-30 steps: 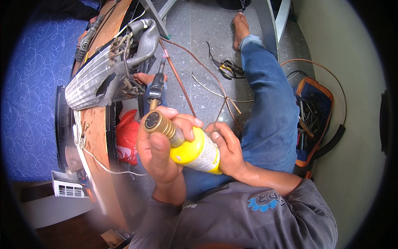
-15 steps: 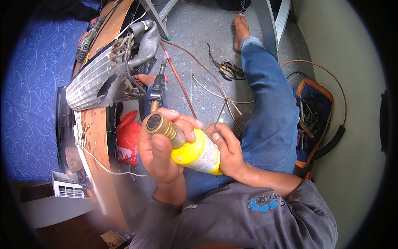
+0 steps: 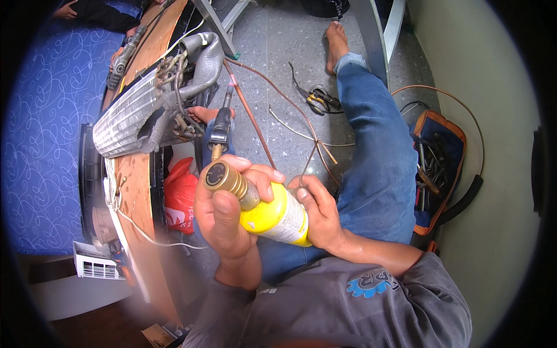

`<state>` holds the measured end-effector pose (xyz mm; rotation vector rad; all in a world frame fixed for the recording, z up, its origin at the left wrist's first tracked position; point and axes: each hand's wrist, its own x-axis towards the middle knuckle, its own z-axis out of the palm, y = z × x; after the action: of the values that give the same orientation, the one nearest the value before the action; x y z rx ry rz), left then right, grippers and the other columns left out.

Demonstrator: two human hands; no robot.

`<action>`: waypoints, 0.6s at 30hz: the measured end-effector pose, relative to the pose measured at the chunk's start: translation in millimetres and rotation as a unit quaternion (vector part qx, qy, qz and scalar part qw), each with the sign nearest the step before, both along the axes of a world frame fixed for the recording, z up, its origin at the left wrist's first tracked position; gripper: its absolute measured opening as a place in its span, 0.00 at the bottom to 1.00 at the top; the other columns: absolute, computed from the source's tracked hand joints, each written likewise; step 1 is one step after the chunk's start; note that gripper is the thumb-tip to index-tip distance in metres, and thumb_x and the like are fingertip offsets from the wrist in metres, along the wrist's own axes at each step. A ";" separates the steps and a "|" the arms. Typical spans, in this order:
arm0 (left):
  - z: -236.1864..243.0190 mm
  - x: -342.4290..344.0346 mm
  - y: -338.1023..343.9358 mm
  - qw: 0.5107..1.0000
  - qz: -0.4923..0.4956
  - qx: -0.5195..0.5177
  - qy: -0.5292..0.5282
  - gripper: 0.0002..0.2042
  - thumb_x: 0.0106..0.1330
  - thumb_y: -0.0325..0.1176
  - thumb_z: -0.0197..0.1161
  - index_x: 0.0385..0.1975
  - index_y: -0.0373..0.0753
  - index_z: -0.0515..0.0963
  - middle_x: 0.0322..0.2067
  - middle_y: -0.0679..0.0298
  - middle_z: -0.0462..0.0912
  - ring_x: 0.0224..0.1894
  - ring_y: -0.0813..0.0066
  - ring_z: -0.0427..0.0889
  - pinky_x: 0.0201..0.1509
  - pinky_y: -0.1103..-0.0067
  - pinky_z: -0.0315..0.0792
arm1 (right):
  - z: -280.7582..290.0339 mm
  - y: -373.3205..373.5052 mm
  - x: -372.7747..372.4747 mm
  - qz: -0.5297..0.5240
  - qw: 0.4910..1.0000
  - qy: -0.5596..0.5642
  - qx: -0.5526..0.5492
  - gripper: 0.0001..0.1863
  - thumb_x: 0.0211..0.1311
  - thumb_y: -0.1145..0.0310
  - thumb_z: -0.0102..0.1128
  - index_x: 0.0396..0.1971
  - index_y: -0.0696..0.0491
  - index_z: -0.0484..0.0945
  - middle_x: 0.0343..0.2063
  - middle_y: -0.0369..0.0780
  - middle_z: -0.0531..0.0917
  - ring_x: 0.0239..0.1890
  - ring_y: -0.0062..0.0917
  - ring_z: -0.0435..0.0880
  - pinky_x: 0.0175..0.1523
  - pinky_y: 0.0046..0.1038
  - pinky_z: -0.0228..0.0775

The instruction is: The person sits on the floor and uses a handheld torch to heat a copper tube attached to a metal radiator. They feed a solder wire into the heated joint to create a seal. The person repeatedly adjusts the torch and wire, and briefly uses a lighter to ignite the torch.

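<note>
My left hand (image 3: pixel 229 209) grips the brass knob (image 3: pixel 223 177) at the top of a gas torch. My right hand (image 3: pixel 316 211) is closed round the lower end of its yellow cylinder (image 3: pixel 272 217); a thin tube passes by its fingers. The black torch body (image 3: pixel 219 130) and nozzle point away from me, the tip near a copper pipe (image 3: pixel 252 127); a faint pinkish spot shows there, whether flame I cannot tell. A finned coil unit (image 3: pixel 125 124) with bent pipes and grey insulation rests on the wooden board (image 3: pixel 133 220) to the left.
A tool bag (image 3: pixel 441 168) lies by the right wall. Pliers (image 3: pixel 319 98) and loose tubes lie on the floor. A ladder (image 3: pixel 217 20) stands ahead. A red bag (image 3: pixel 178 197) is left of my legs. Another person's hand (image 3: pixel 67 11) shows at top left, above blue patterned fabric (image 3: pixel 46 145).
At top left the other person's hand and dark-clothed arm have come further into view. My hands and the torch stay almost still.
</note>
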<state>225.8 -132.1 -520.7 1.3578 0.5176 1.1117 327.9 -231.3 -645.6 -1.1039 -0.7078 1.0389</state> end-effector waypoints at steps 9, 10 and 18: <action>0.5 0.7 -0.5 1.000 0.001 -0.001 0.002 0.35 0.83 0.59 0.65 0.63 0.25 0.74 0.35 0.50 0.87 0.45 0.53 0.90 0.59 0.57 0.82 | -0.2 -0.3 0.1 0.002 1.000 0.000 -0.005 0.12 0.89 0.75 0.47 0.58 0.56 0.79 0.37 0.40 0.86 0.40 0.21 0.86 0.48 0.29 0.78; 0.7 0.7 -1.1 1.000 -0.001 -0.003 -0.001 0.35 0.83 0.59 0.65 0.63 0.26 0.74 0.35 0.50 0.87 0.46 0.53 0.90 0.59 0.57 0.82 | -0.1 -0.4 -0.1 0.000 1.000 -0.002 -0.006 0.12 0.89 0.75 0.47 0.58 0.56 0.79 0.37 0.40 0.86 0.40 0.21 0.86 0.48 0.29 0.78; 0.4 0.7 -0.6 1.000 0.004 -0.003 0.006 0.35 0.83 0.60 0.66 0.63 0.26 0.74 0.35 0.50 0.87 0.46 0.53 0.90 0.58 0.58 0.82 | 0.1 -0.1 0.4 0.002 1.000 -0.006 -0.004 0.12 0.89 0.74 0.47 0.58 0.56 0.79 0.37 0.40 0.86 0.40 0.21 0.86 0.48 0.29 0.78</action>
<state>226.5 -132.7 -520.3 1.3600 0.5350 1.1077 328.3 -231.4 -645.5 -1.1180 -0.7163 1.0394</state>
